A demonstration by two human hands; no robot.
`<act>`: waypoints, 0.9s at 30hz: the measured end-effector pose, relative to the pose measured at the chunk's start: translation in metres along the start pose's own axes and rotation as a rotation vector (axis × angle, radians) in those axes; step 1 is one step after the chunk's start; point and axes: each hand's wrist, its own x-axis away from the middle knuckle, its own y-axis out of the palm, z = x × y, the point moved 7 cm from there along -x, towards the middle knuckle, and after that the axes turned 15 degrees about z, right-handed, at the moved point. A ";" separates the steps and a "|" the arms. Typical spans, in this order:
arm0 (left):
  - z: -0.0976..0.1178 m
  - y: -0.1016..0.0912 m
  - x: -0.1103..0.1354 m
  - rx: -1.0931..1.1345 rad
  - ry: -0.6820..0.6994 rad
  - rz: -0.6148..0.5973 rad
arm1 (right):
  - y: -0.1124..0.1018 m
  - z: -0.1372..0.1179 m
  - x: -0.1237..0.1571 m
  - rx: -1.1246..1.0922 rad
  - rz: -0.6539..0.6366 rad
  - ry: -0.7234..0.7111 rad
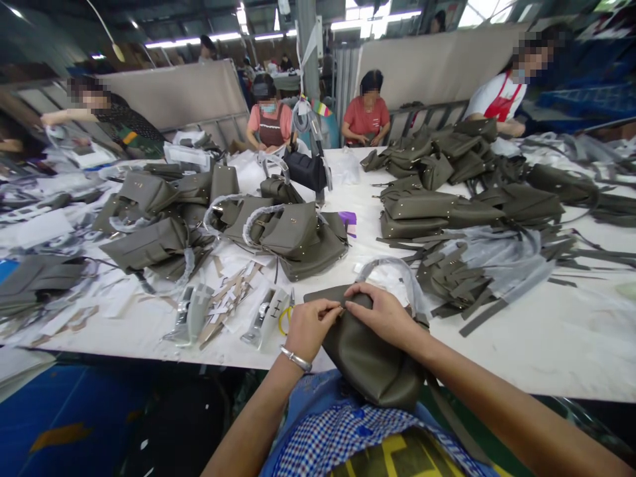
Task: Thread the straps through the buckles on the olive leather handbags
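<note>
A dark olive leather handbag leans against my lap at the table's front edge, its handle wrapped in clear plastic. My left hand, with a silver bangle at the wrist, pinches at the bag's upper edge. A tiny metallic glint shows by those fingertips; the small piece there is too hidden to name. My right hand grips the same edge, thumb and fingers close to the left fingertips. A strap hangs down at the bag's right side.
Olive handbags stand on the white table, with more piled at the right. Plastic-wrapped straps lie near my right arm. Paper strips and two plastic-wrapped pieces sit left. Several people work across the table.
</note>
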 end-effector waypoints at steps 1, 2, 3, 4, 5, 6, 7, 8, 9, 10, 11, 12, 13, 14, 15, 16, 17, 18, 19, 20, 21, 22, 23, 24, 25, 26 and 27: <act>-0.001 0.001 0.001 0.012 -0.010 -0.001 | -0.001 0.000 0.001 -0.001 0.001 -0.003; -0.001 0.002 0.003 0.020 -0.018 -0.002 | -0.002 0.001 0.001 -0.003 0.002 -0.006; -0.001 0.004 0.004 0.029 -0.025 -0.003 | -0.003 0.001 0.002 -0.005 0.004 -0.007; 0.000 0.005 0.005 0.041 -0.035 -0.005 | -0.003 0.002 0.003 -0.004 0.006 -0.005; 0.000 0.006 0.006 0.055 -0.047 -0.005 | -0.004 0.003 0.004 -0.001 0.006 0.001; 0.000 0.007 0.007 0.072 -0.063 -0.004 | -0.004 0.004 0.005 0.003 0.008 0.011; 0.000 0.008 0.007 0.087 -0.077 -0.001 | -0.004 0.005 0.006 0.009 0.010 0.021; 0.000 0.009 0.008 0.101 -0.089 0.003 | -0.004 0.006 0.007 0.014 0.012 0.030; -0.001 0.009 0.009 0.112 -0.101 0.010 | -0.004 0.007 0.007 0.019 0.014 0.037; -0.002 0.010 0.009 0.118 -0.110 0.016 | -0.004 0.007 0.008 0.021 0.014 0.040; -0.003 0.010 0.010 0.122 -0.115 0.022 | -0.004 0.008 0.008 0.018 0.014 0.039; -0.004 0.011 0.011 0.123 -0.120 0.028 | -0.003 0.008 0.009 0.014 0.015 0.035; -0.005 0.011 0.011 0.122 -0.124 0.035 | -0.003 0.008 0.009 0.010 0.014 0.031; -0.006 0.011 0.012 0.122 -0.126 0.040 | -0.003 0.008 0.009 0.005 0.013 0.029; -0.006 0.010 0.012 0.121 -0.126 0.044 | -0.003 0.008 0.009 0.001 0.012 0.029; -0.007 0.010 0.013 0.119 -0.124 0.046 | -0.002 0.008 0.009 -0.002 0.009 0.031; -0.007 0.010 0.013 0.118 -0.123 0.046 | -0.002 0.007 0.009 -0.004 0.004 0.033; -0.007 0.009 0.014 0.120 -0.125 0.046 | -0.002 0.007 0.010 -0.006 0.000 0.036; -0.008 0.009 0.014 0.124 -0.130 0.043 | -0.001 0.007 0.010 -0.010 -0.004 0.036; -0.008 0.008 0.015 0.132 -0.138 0.041 | -0.001 0.006 0.010 -0.014 -0.006 0.036; -0.009 0.008 0.015 0.141 -0.148 0.038 | -0.001 0.006 0.010 -0.017 -0.008 0.034; -0.010 0.009 0.015 0.154 -0.158 0.035 | -0.001 0.006 0.011 -0.018 -0.008 0.033; -0.010 0.009 0.016 0.165 -0.167 0.032 | 0.000 0.006 0.011 -0.017 -0.008 0.033; -0.011 0.009 0.016 0.172 -0.174 0.031 | 0.000 0.007 0.011 -0.017 -0.008 0.034; -0.012 0.009 0.016 0.179 -0.181 0.030 | 0.000 0.007 0.011 -0.017 -0.008 0.034; -0.013 0.009 0.017 0.187 -0.188 0.029 | 0.000 0.007 0.012 -0.017 -0.008 0.035; -0.014 0.010 0.017 0.197 -0.196 0.025 | 0.000 0.008 0.012 -0.017 -0.008 0.036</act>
